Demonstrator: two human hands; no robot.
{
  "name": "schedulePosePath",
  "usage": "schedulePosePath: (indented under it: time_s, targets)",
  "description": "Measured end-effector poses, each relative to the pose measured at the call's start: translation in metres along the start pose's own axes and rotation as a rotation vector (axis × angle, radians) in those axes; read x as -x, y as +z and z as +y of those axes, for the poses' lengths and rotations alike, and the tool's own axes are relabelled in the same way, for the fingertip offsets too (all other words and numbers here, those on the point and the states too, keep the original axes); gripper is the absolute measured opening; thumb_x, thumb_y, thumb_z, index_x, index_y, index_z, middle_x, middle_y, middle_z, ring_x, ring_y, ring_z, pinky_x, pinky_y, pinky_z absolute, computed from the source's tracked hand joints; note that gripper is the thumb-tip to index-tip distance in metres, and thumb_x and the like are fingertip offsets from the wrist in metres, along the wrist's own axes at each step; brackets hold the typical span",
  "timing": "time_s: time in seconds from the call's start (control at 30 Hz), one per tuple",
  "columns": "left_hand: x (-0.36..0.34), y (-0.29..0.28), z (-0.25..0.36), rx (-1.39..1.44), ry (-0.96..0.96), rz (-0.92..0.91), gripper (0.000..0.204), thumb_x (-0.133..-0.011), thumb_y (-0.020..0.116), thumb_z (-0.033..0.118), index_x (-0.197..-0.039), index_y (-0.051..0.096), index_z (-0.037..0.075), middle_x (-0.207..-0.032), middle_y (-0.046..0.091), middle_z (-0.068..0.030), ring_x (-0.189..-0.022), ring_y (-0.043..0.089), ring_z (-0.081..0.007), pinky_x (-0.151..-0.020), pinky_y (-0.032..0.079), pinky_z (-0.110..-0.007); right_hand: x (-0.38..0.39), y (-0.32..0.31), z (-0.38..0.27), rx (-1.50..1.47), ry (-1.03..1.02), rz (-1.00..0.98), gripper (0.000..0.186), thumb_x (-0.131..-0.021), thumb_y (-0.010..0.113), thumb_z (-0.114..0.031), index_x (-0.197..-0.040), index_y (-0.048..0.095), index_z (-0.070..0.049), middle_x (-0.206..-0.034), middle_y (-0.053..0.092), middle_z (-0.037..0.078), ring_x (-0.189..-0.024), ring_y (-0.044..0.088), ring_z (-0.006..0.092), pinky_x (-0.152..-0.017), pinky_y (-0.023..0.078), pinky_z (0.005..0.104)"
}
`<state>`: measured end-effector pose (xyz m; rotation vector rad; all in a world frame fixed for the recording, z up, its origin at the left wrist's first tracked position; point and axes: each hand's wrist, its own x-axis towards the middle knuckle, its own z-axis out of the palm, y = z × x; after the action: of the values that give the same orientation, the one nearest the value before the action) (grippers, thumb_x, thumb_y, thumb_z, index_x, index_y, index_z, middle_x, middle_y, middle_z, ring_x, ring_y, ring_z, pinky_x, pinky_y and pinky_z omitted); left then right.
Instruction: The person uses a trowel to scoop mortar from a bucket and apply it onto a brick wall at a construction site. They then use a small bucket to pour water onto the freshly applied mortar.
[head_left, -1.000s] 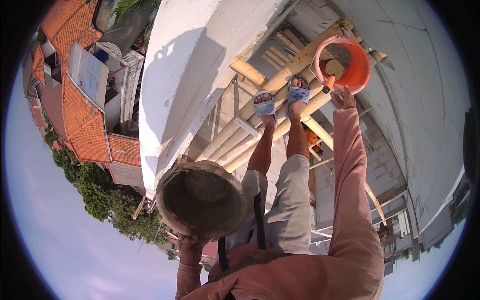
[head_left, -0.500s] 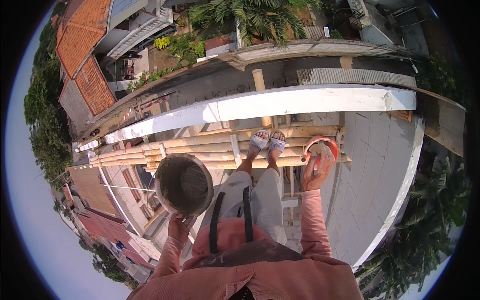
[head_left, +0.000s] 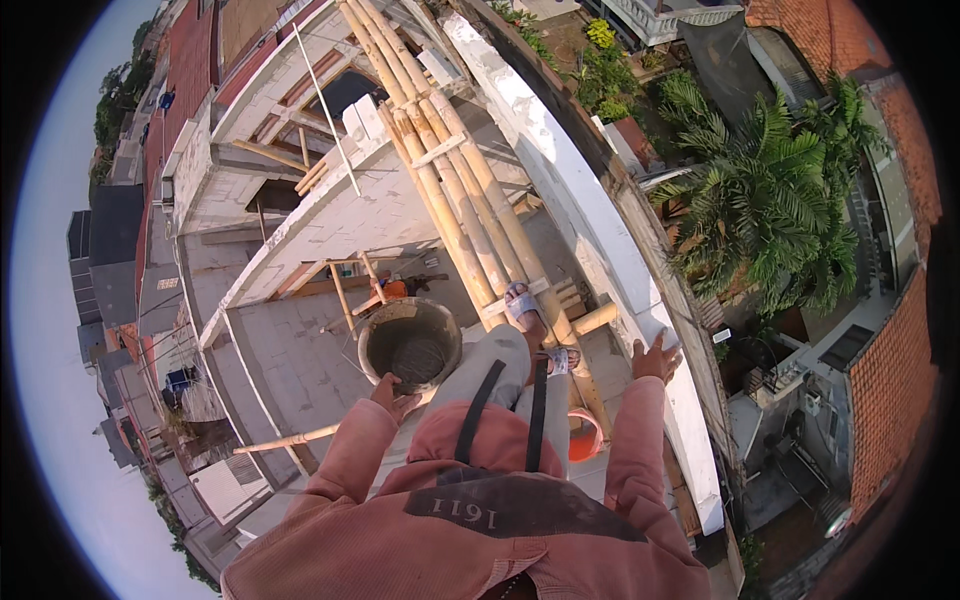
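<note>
My left hand (head_left: pixel 393 396) grips the near rim of a round grey bucket (head_left: pixel 411 346) caked with grey mortar, held out to the left of my knees. My right hand (head_left: pixel 655 357) lies flat with fingers spread on top of a white concrete wall (head_left: pixel 560 190). An orange bucket (head_left: pixel 584 440) shows low between my right leg and right sleeve, mostly hidden. My sandalled feet (head_left: pixel 523 301) stand on a bundle of bamboo poles (head_left: pixel 450 190) high above the ground.
The bamboo poles run away to the upper left beside the white wall. Below left lie a grey concrete roof slab (head_left: pixel 290 350) and wooden props (head_left: pixel 340 290). Palm trees (head_left: pixel 760 210) and tiled roofs (head_left: pixel 890 380) lie far below on the right.
My right hand has let go of the orange bucket and moved onto the white wall. The orange bucket now sits low by my right leg. My view has swung around.
</note>
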<state>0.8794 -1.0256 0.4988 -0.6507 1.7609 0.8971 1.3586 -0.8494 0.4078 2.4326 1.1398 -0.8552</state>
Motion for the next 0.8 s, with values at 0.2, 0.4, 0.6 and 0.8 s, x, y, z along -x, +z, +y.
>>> schedulePosePath:
  time_s: [0.2,0.4,0.6,0.8]
  targets:
    - [-0.017,-0.06,-0.052,0.372,-0.111,0.059,0.038,-0.078,0.054,0.021,-0.112,0.05,0.004,-0.111,0.059,-0.0179,-0.101,0.06,-0.0364,-0.091,0.052,-0.051,-0.049,0.031,0.026,0.217,-0.039,-0.077,0.088,-0.084,0.062,-0.055,-0.154,0.017,-0.027,-0.156,0.011,0.028,-0.141,0.021,0.0479,-0.115,0.025,0.05]
    - [-0.021,-0.07,-0.072,0.695,-0.197,0.174,0.038,-0.078,0.054,0.022,-0.111,0.05,0.002,-0.112,0.058,-0.0186,-0.104,0.059,-0.0365,-0.097,0.05,-0.052,-0.064,0.024,0.035,0.362,-0.011,-0.139,0.109,-0.076,0.072,-0.053,-0.154,-0.002,-0.034,-0.155,0.013,0.03,-0.138,0.031,0.0467,-0.112,0.034,0.0462]
    - [-0.022,-0.064,-0.073,0.906,-0.171,0.163,0.035,-0.078,0.056,0.02,-0.108,0.048,0.004,-0.115,0.055,-0.0194,-0.107,0.057,-0.0376,-0.098,0.049,-0.053,-0.109,0.035,0.054,0.514,0.0,-0.273,0.126,-0.072,0.075,-0.055,-0.15,-0.02,-0.028,-0.151,0.012,0.039,-0.142,0.021,0.0485,-0.114,0.025,0.0529]
    - [-0.066,-0.025,-0.037,1.064,-0.181,0.185,0.036,-0.076,0.059,0.017,-0.107,0.044,0.009,-0.117,0.051,-0.02,-0.108,0.055,-0.0394,-0.098,0.049,-0.055,-0.137,-0.01,-0.021,0.633,-0.186,-0.444,0.096,-0.077,0.071,-0.051,-0.144,0.03,0.004,-0.14,0.043,0.032,-0.135,0.041,0.0364,-0.112,0.031,0.0398]
